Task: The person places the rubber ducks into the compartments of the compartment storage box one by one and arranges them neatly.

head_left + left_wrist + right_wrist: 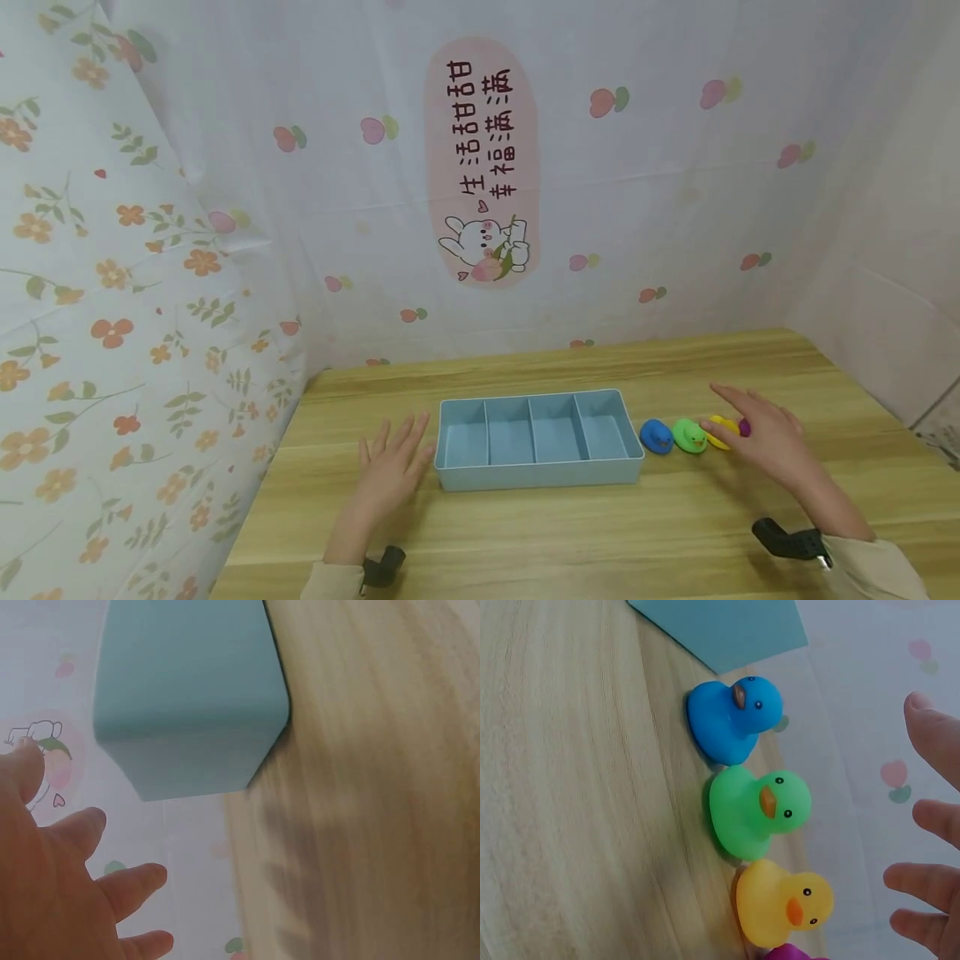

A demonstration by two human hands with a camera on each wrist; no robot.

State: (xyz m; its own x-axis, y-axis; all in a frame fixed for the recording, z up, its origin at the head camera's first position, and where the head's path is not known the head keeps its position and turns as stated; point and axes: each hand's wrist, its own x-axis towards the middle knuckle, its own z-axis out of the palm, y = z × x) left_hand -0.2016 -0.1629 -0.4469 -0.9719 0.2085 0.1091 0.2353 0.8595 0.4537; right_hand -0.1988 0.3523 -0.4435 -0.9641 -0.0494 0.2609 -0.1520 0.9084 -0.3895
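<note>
A light blue tray [536,475] with several compartments in a row stands on the table. Just off its left end is my left hand [392,471], fingers spread, holding nothing; the left wrist view shows a gap between those fingers and the tray's end wall [195,761]. To the tray's right, rubber ducks sit in a line: blue [724,724], green [739,814], yellow [769,904] and a purple one [787,952], mostly cut off. My right hand [765,433] hovers over the yellow and purple ducks with fingers extended, partly hiding both in the head view.
The wood-grain table [525,542] ends at a patterned cloth backdrop [360,250] behind. Another floral cloth [150,333] hangs along the left side, and a pale cloth [877,292] borders the right. Each wrist wears a black camera mount [787,542].
</note>
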